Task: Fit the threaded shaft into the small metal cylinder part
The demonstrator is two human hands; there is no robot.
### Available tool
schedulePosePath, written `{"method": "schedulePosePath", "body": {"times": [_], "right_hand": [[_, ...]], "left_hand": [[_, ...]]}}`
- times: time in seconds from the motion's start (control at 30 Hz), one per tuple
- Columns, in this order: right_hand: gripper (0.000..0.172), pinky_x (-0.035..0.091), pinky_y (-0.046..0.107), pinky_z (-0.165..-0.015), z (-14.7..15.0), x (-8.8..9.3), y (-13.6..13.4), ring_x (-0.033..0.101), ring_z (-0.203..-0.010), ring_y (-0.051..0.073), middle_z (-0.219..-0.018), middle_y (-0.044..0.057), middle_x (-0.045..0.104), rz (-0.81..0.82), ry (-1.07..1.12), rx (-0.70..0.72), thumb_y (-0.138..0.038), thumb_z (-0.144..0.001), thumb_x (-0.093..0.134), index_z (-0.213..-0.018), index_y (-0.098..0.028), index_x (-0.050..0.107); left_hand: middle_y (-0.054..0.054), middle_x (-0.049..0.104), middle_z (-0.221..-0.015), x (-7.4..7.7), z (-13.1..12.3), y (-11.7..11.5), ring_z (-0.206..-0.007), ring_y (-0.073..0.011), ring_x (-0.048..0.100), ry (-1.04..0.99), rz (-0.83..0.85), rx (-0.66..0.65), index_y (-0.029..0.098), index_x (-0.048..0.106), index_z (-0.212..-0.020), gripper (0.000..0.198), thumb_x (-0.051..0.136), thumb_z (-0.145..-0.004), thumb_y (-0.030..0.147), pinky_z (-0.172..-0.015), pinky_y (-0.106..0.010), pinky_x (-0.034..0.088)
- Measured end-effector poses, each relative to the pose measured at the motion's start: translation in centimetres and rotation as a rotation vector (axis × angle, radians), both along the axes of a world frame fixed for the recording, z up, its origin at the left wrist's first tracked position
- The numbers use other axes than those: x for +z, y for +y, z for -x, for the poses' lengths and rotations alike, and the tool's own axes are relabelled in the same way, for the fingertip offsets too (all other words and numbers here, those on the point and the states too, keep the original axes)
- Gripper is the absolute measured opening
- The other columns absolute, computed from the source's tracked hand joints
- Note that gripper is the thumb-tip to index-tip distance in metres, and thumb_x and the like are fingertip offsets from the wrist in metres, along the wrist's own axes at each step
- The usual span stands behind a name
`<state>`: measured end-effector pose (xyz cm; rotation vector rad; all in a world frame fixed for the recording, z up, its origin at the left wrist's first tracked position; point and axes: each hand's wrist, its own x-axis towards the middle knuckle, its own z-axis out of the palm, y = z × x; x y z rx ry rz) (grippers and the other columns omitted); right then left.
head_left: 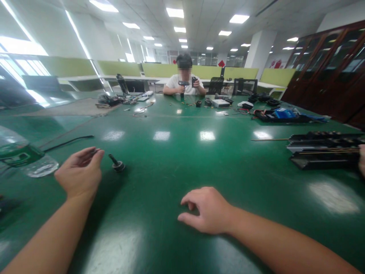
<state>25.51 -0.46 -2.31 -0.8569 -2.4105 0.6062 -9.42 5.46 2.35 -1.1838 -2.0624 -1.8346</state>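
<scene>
My left hand [81, 169] is raised over the left part of the green table [159, 167], thumb and fingertips pinched together. A tiny dark thing seems to show at the fingertips, too small to name. Just right of it stands a small dark part [118, 164] with a round base and a thin shaft leaning up to the left. My right hand [208, 210] rests at the middle of the table, fingers loosely curled and thumb apart, with nothing in it.
Left is a clear plastic bottle [42, 163] with a green label, near a black cable [70, 142]. Black metal channels [322, 158] with thin rods lie right, a co-worker's hand [362, 159] beside them. Across sits a person [173, 83] holding a power drill [183, 83]. Electronics [221, 103] lie farther back.
</scene>
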Motion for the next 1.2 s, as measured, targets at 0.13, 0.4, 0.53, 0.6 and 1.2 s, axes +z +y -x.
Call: {"method": "schedulePosePath", "body": {"times": [0.13, 0.4, 0.53, 0.6, 1.2], "right_hand": [[0.032, 0.044, 0.027, -0.069, 0.0, 0.1, 0.0, 0.065, -0.072, 0.015, -0.080, -0.001, 0.072, -0.012, -0.009, 0.004, -0.050, -0.087, 0.066, -0.101, -0.022, 0.072], [0.030, 0.044, 0.027, -0.068, 0.0, 0.2, 0.0, 0.065, -0.071, 0.015, -0.080, -0.001, 0.072, -0.018, -0.016, 0.006, -0.047, -0.088, 0.066, -0.100, -0.021, 0.072], [0.029, 0.044, 0.027, -0.069, 0.1, 0.1, 0.0, 0.065, -0.071, 0.015, -0.079, -0.001, 0.071, -0.013, -0.009, 0.007, -0.046, -0.088, 0.066, -0.101, -0.021, 0.072], [0.028, 0.044, 0.027, -0.069, 0.0, 0.1, 0.0, 0.065, -0.071, 0.015, -0.079, -0.001, 0.071, -0.009, -0.008, 0.009, -0.045, -0.088, 0.066, -0.101, -0.021, 0.072], [0.025, 0.045, 0.028, -0.069, 0.1, 0.1, 0.0, 0.066, -0.071, 0.015, -0.080, 0.000, 0.072, -0.026, -0.006, 0.018, -0.042, -0.089, 0.065, -0.101, -0.021, 0.072]], "left_hand": [[-0.013, 0.076, -0.102, -0.4, -0.6, 0.0, -0.093, -0.0249, 0.073, 0.009, 0.037, -0.039, 0.011, 0.073, -0.111, 0.043, 0.074, -0.074, 0.032, -0.092, -0.042, 0.058], [-0.012, 0.075, -0.108, -0.4, -1.3, -0.2, -0.098, -0.0228, 0.072, 0.015, 0.086, -0.143, 0.011, 0.071, -0.114, 0.044, 0.076, -0.076, 0.032, -0.098, -0.041, 0.056], [-0.011, 0.075, -0.106, -0.8, -1.2, 0.2, -0.094, -0.0213, 0.072, 0.034, 0.117, -0.169, 0.011, 0.070, -0.113, 0.043, 0.076, -0.077, 0.034, -0.093, -0.038, 0.058], [-0.009, 0.075, -0.105, -0.8, -1.2, 0.3, -0.091, -0.0197, 0.072, 0.034, 0.137, -0.154, 0.012, 0.070, -0.114, 0.044, 0.076, -0.078, 0.035, -0.089, -0.035, 0.059], [-0.010, 0.075, -0.105, -0.7, 0.7, 0.3, -0.104, -0.0295, 0.068, 0.093, 0.630, -0.165, 0.014, 0.072, -0.109, 0.056, 0.076, -0.070, 0.054, -0.094, -0.044, 0.051]]}}
